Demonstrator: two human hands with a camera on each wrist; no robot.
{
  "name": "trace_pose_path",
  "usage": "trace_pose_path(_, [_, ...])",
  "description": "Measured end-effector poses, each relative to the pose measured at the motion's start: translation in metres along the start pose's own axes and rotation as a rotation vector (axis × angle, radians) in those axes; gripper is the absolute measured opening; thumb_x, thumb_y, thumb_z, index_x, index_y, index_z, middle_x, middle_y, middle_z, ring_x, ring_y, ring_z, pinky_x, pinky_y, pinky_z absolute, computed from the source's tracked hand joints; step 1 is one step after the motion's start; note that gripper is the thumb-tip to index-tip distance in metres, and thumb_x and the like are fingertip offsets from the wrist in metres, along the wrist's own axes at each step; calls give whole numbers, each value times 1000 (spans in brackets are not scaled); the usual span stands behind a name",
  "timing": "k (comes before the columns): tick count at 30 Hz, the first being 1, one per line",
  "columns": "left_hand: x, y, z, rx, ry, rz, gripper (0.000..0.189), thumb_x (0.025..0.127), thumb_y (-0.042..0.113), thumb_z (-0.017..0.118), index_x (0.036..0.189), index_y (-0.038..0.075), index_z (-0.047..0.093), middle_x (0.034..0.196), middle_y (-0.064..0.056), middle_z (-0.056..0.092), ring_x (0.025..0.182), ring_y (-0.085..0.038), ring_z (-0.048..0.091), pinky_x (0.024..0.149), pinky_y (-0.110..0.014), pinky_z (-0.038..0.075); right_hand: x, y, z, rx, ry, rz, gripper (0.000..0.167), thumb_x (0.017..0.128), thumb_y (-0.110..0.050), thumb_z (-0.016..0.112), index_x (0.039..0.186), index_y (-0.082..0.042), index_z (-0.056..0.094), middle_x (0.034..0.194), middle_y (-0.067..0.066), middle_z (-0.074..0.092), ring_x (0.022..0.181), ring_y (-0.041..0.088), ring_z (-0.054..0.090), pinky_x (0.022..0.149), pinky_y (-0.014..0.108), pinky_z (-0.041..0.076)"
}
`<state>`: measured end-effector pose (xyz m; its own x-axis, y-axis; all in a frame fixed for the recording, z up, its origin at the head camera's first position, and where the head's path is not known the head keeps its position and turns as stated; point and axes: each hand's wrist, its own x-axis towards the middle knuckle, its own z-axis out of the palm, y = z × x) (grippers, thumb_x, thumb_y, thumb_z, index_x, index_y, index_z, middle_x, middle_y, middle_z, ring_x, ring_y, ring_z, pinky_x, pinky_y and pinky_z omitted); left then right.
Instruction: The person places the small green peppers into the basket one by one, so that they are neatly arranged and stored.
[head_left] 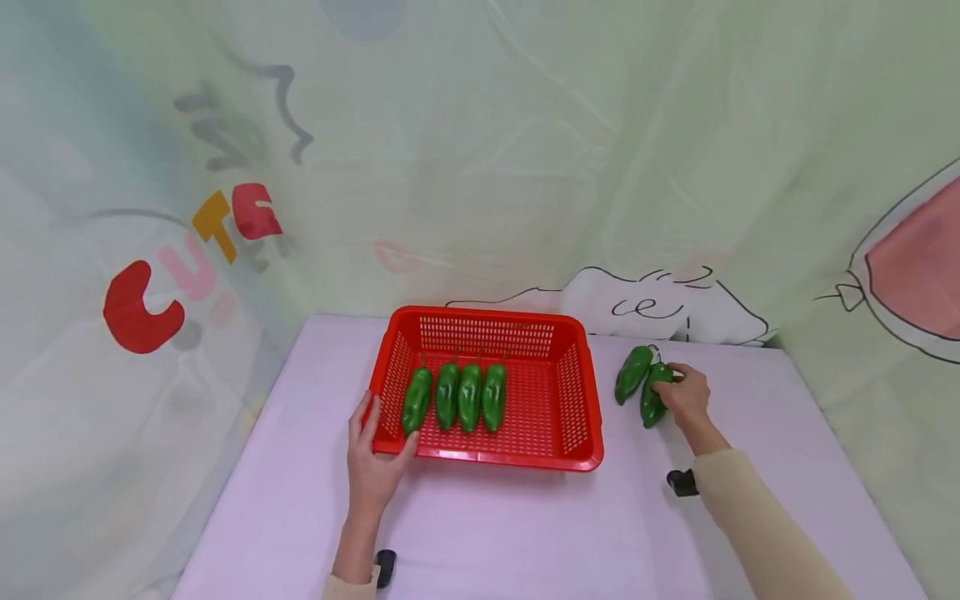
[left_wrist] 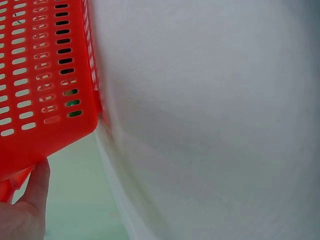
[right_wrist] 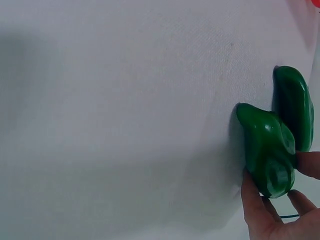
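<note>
A red plastic basket [head_left: 517,457] with slotted walls stands on the table, and several green peppers [head_left: 470,398] lie side by side in its left and middle part. My left hand [head_left: 372,468] holds the basket's front left corner, fingers along the left rim and thumb at the front rim. To the right of the basket, my right hand [head_left: 687,396] grips a green pepper [right_wrist: 267,145] near its stem end, thumb on one side and fingers on the other. Another green pepper [head_left: 633,374] lies just left of the gripped one, close against it in the right wrist view.
A pale cloth covers the table [head_left: 480,533]. Behind and at both sides hangs a printed curtain [head_left: 465,167] with coloured letters and drawings. Black wrist devices [head_left: 682,482] sit by both sleeves.
</note>
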<state>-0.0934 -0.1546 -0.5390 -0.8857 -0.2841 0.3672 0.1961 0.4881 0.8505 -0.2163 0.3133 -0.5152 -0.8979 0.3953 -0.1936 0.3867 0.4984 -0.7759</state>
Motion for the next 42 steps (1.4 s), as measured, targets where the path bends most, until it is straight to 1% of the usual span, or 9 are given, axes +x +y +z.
trace_pose_path(6, [0, 1, -1, -11, -6, 1, 82, 78, 22, 83, 148, 5, 43, 154, -7, 35, 141, -28, 34, 96, -46, 49, -2, -2, -7, 33, -34, 33, 63, 89, -4, 61, 146, 10, 36, 136, 38, 42, 116, 43, 51, 70, 25, 53])
trace_pose_path(10, [0, 1, -1, -13, -3, 10, 84, 78, 21, 83, 149, 5, 43, 155, -7, 34, 141, -28, 33, 94, -48, 50, -2, -10, -13, 58, -48, 19, 65, 90, -5, 62, 147, 9, 34, 138, 38, 41, 117, 44, 52, 64, 20, 55])
trace_pose_path(17, [0, -1, -2, -33, 2, 28, 82, 79, 20, 82, 148, 3, 43, 154, -9, 34, 141, -30, 33, 94, -54, 49, -11, -36, -19, 101, -84, -24, 67, 92, -8, 63, 150, 6, 31, 140, 39, 40, 120, 45, 52, 69, 21, 58])
trace_pose_path(20, [0, -2, -1, -27, 2, 29, 82, 79, 21, 82, 148, 4, 43, 155, -8, 34, 141, -29, 34, 95, -52, 49, -16, -49, -19, 136, -105, -27, 67, 94, -8, 62, 151, 4, 30, 142, 37, 39, 123, 45, 51, 80, 30, 58])
trace_pose_path(23, [0, -1, -1, -23, 2, 29, 82, 79, 21, 82, 148, 4, 43, 155, -8, 34, 140, -29, 34, 95, -51, 49, -21, -62, -17, 156, -129, -34, 67, 95, -8, 61, 152, 2, 28, 145, 36, 38, 125, 46, 50, 89, 41, 54])
trace_pose_path(27, [-1, 0, 0, -29, -1, 24, 82, 78, 22, 82, 148, 3, 43, 155, -8, 34, 140, -30, 35, 95, -51, 49, -28, -78, -13, 189, -161, -31, 67, 96, -10, 61, 153, 0, 28, 147, 33, 39, 124, 44, 51, 96, 49, 50])
trace_pose_path(33, [-1, 0, 0, -19, -7, 6, 83, 78, 23, 82, 149, 4, 42, 155, -7, 34, 141, -29, 34, 97, -49, 49, -42, -105, 1, 227, -241, -54, 66, 96, -10, 61, 153, -1, 29, 147, 32, 40, 124, 44, 52, 96, 49, 50])
trace_pose_path(38, [1, -1, -2, -10, -6, 6, 83, 79, 24, 82, 149, 4, 42, 155, -7, 33, 141, -29, 34, 97, -49, 48, -50, -129, 25, 265, -299, -78, 65, 95, -8, 62, 152, 0, 32, 144, 31, 43, 121, 43, 55, 92, 48, 53])
trace_pose_path(42, [0, 0, -1, -1, -4, 13, 83, 78, 24, 82, 148, 3, 42, 155, -7, 34, 140, -30, 34, 97, -50, 48, -57, -144, 45, 258, -329, -76, 63, 94, -7, 63, 151, -2, 35, 142, 29, 45, 119, 41, 56, 92, 46, 54])
